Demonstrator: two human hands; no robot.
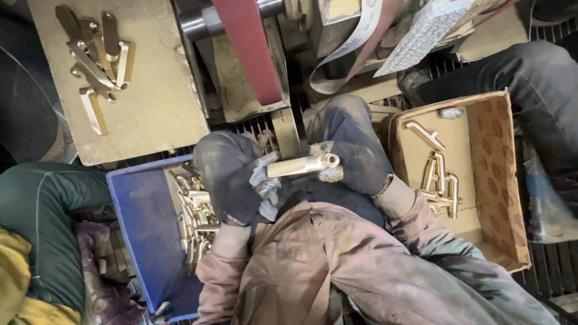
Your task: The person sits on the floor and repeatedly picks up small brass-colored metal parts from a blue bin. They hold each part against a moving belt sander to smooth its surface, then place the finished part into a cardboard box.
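Gripping: left hand and right hand, both gloved, closed on brass tube
Above: red sanding belt
Below left: blue tray

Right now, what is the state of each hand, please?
Left hand: closed, holding the brass part at its left end.
Right hand: closed, holding the same part at its right end.

Open brown cardboard box at the right.
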